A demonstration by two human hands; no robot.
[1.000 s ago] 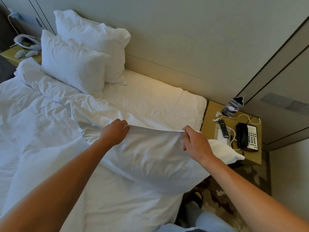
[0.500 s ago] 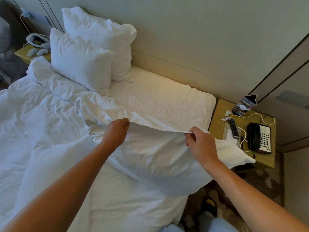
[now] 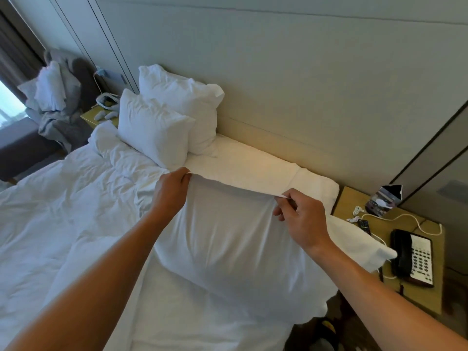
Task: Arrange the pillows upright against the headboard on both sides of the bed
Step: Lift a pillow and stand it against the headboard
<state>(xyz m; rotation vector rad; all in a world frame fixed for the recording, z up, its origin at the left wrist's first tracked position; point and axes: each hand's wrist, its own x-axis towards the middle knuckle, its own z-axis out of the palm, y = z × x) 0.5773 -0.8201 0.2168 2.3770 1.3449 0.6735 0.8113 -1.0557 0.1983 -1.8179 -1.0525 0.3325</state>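
We've got our left hand (image 3: 170, 192) and right hand (image 3: 302, 221) both pinching the top edge of a pillow (image 3: 235, 244) hanging below them, two more pillows (image 3: 154, 127) propped just beyond our left.

We identify a hotel bedroom: a bed (image 3: 76, 224) with white linen against a padded headboard (image 3: 291, 110), and a bedside stand (image 3: 379, 231) carrying a multi-button telephone (image 3: 411, 257) and remote control (image 3: 364, 226).
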